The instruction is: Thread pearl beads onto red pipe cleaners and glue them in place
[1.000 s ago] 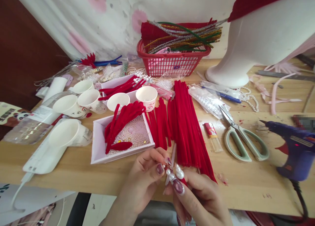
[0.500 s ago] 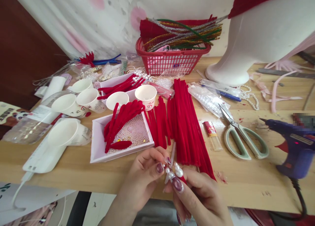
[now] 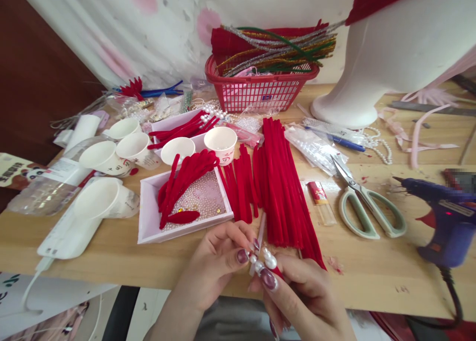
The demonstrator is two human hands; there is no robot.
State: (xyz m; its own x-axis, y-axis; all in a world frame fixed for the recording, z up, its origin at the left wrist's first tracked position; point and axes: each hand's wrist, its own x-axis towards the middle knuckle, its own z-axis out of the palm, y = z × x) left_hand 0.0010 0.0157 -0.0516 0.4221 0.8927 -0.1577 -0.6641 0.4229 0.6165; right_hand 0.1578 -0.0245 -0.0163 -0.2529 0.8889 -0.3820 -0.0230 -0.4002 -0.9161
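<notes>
Head view: left hand (image 3: 219, 256) and right hand (image 3: 301, 291) meeting at the desk (image 3: 372, 276) front edge, fingertips of both pinched together on a small pearl cluster (image 3: 266, 261) with a bit of red stem, held just above the desk edge. Each grip clamped on that cluster. Just beyond, red stems (image 3: 278, 182) fanned across the desk, white tray (image 3: 148, 222) of pearls to the left, scissors (image 3: 366, 209) and blue glue gun (image 3: 446, 222) off right

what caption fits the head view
Both hands pinch a small pearl cluster above a table near red stems.
</notes>
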